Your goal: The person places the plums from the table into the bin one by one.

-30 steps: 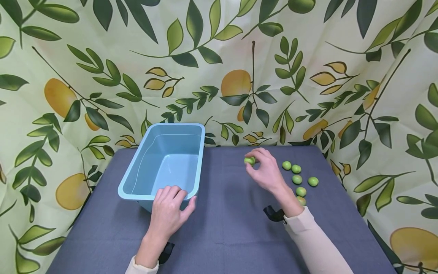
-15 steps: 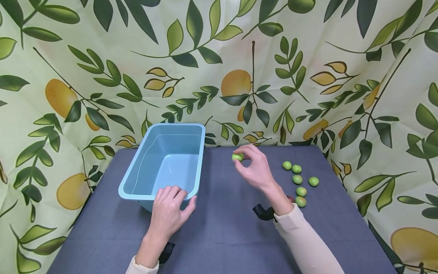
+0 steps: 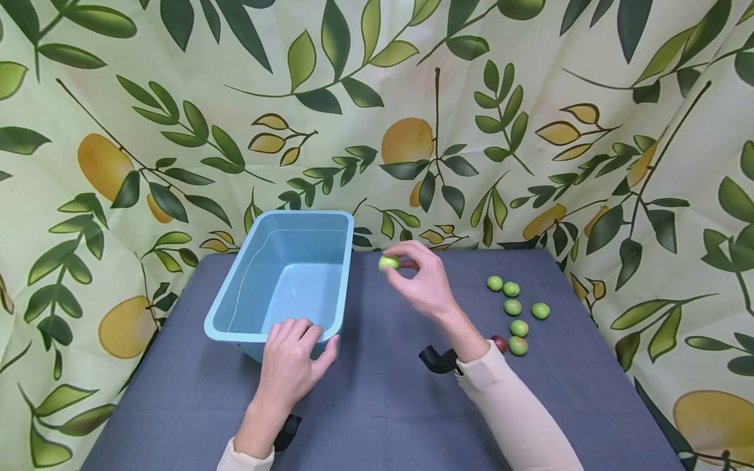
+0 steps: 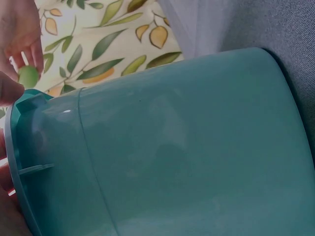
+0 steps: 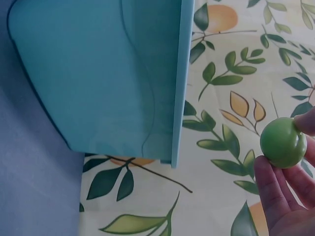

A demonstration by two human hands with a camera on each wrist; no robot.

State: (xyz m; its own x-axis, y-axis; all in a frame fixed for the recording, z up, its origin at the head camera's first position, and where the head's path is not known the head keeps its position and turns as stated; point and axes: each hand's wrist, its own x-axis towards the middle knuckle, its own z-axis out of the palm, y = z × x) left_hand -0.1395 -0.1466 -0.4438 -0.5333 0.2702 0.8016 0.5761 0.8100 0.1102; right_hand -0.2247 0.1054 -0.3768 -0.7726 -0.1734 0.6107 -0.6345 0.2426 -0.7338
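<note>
Over blue-grey tablecloth (image 3: 383,405), pinching round green fruit (image 3: 389,263) in right hand (image 3: 421,278), gripping rectangular blue plastic tub (image 3: 306,245) nearside with left hand (image 3: 291,358).

2 plain cream sleeves (image 3: 514,409), plus 2 black wrist pieces (image 3: 436,360) (1 each side).

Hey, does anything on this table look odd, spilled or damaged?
One mild oddity: a dark red fruit, partly hidden by the right sleeve. The green fruits, including the held fruit in the right hand, look mostly alike. I see no spill on the table and no crack in the tub.
</note>
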